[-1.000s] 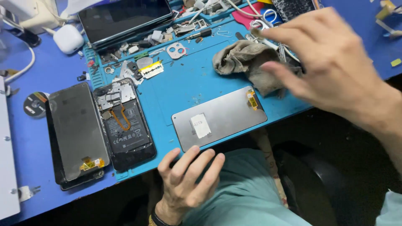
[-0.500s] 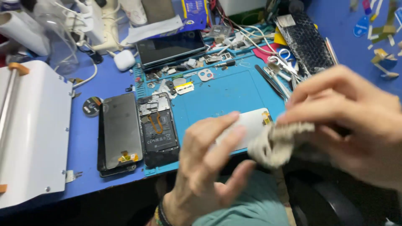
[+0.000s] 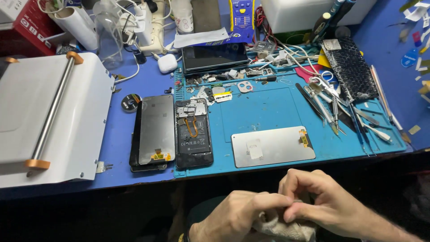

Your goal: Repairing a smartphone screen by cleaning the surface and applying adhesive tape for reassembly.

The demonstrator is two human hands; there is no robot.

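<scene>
Left hand (image 3: 235,217) and right hand (image 3: 324,204) at bottom centre of the frame, both pinching a crumpled beige cloth (image 3: 282,228), silver screen panel (image 3: 272,146) just above on the blue mat (image 3: 264,107), opened phone (image 3: 193,133) left of it.

Bare hands (image 3: 286,210), dark left wristband (image 3: 181,236)

This is a phone repair workshop. A blue tabletop (image 3: 134,177) carries a teal repair mat (image 3: 268,105) with an opened phone (image 3: 193,133) showing its insides, a loose screen panel (image 3: 272,146), and small screws and parts. Tweezers and fine tools (image 3: 333,105) lie to the right, a white laminating machine (image 3: 49,118) stands at the left, and cables and a power strip (image 3: 148,27) crowd the back.
</scene>
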